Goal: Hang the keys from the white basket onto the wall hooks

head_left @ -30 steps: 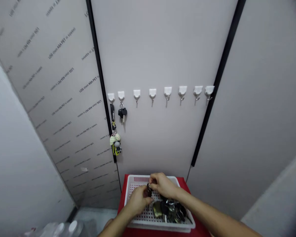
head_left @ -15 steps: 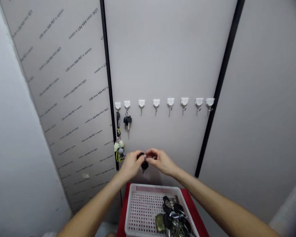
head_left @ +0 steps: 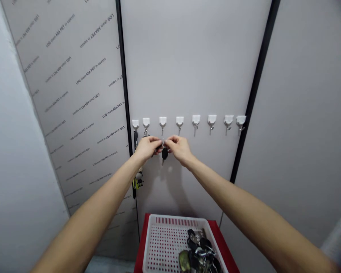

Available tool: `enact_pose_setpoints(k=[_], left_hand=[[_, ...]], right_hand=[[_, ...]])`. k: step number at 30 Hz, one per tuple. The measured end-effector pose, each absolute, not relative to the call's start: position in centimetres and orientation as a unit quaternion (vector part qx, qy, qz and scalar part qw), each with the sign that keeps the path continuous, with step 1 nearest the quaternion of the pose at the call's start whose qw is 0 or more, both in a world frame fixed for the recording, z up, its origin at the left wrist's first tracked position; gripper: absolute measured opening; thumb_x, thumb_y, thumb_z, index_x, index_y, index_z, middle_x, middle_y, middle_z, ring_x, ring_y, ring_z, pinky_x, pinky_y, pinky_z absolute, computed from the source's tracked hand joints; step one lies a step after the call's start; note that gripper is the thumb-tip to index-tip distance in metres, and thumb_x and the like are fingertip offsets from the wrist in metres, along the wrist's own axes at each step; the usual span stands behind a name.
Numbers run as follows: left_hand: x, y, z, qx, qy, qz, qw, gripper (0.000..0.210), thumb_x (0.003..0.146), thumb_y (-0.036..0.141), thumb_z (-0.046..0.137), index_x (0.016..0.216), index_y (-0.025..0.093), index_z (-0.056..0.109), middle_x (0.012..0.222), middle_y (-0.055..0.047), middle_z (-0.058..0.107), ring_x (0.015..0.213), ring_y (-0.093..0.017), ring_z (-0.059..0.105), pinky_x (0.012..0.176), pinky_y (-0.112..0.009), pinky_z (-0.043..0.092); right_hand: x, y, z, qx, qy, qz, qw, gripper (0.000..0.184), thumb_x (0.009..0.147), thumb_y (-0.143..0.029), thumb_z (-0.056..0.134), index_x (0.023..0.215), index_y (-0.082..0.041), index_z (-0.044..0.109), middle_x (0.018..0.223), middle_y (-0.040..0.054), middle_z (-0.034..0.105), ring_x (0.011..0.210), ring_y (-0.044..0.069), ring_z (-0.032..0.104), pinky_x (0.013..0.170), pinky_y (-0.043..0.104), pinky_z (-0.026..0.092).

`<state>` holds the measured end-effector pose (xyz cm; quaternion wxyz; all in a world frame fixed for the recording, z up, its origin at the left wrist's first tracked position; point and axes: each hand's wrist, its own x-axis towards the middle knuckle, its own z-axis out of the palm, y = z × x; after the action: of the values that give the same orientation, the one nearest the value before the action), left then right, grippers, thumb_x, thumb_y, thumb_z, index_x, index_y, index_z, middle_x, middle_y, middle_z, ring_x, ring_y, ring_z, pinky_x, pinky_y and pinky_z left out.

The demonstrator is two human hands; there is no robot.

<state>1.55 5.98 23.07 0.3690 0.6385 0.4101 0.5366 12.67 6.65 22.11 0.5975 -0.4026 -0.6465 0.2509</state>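
Note:
Both my left hand (head_left: 149, 147) and my right hand (head_left: 178, 148) are closed in a pinch on one small bunch of keys (head_left: 165, 153), just below the third wall hook from the left (head_left: 163, 122). A black-headed key dangles between the hands, its blade pointing down. The ring that joins the keys is mostly covered by my fingers. Behind my left hand, a keyring hangs on the second hook (head_left: 146, 122), its keys largely hidden. On the leftmost hook (head_left: 135, 124) is a black strap (head_left: 135, 140) with a grey and yellow charm at its lower end.
Several more white hooks run to the right, among them a fourth hook (head_left: 180, 121). Below, a white perforated basket (head_left: 174, 218) stands on a red surface (head_left: 140, 246), with a heap of keys (head_left: 203, 254) in its right side. Black strips (head_left: 252, 98) edge the wall panel.
Both hands have risen with the keys from just above the basket to right under the third hook. My left hand now covers the keys on the second hook.

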Motion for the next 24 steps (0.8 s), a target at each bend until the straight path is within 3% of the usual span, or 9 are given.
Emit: enact_pose_setpoints(k=[4,10,17,20,24], left_hand=[[1.4,7.8,25.1,0.599,0.431,0.601,0.307,0.012,0.062,0.017,0.048,0.073,0.012,0.050,0.054,0.001,0.052,0.043,-0.005,0.048,0.044,-0.017,0.039],[1.8,10.4,25.2,0.652,0.521,0.530,0.151,0.017,0.063,0.020,0.047,0.076,0.012,0.055,0.064,-0.004,0.060,0.055,-0.010,0.053,0.056,-0.021,0.041],[1.4,8.7,20.7,0.694,0.505,0.486,0.162,0.031,0.063,0.025,0.047,0.091,0.012,0.050,0.074,-0.006,0.060,0.062,-0.011,0.054,0.061,-0.023,0.040],[1.4,6.7,15.9,0.702,0.492,0.476,0.195,0.034,0.063,0.027,0.047,0.094,0.013,0.048,0.082,-0.006,0.058,0.063,-0.011,0.053,0.062,-0.024,0.040],[3.0,3.3,7.4,0.740,0.502,0.365,0.260,0.025,0.062,0.024,0.046,0.085,0.013,0.052,0.081,-0.006,0.058,0.070,-0.013,0.052,0.066,-0.025,0.038]], right_hand=[[11.6,8.4,24.4,-0.412,-0.617,0.256,0.620,0.011,0.059,-0.025,0.045,0.058,-0.014,0.047,0.054,-0.0010,0.052,0.046,0.007,0.049,0.039,0.017,0.038],[11.5,10.6,24.7,-0.499,-0.603,0.188,0.593,0.012,0.060,-0.024,0.043,0.056,-0.014,0.049,0.056,0.0024,0.056,0.045,0.009,0.050,0.041,0.019,0.039],[14.2,7.9,21.7,-0.493,-0.672,0.077,0.548,0.018,0.062,-0.024,0.042,0.071,-0.014,0.055,0.062,0.0007,0.058,0.052,0.008,0.050,0.053,0.020,0.039],[16.5,5.5,17.6,-0.485,-0.727,0.098,0.476,0.019,0.062,-0.023,0.043,0.074,-0.014,0.056,0.064,0.0010,0.058,0.053,0.007,0.049,0.054,0.020,0.038],[20.0,2.2,9.6,-0.492,-0.808,0.205,0.253,0.017,0.060,-0.018,0.045,0.071,-0.013,0.057,0.063,0.0010,0.058,0.054,0.008,0.048,0.053,0.019,0.036]])
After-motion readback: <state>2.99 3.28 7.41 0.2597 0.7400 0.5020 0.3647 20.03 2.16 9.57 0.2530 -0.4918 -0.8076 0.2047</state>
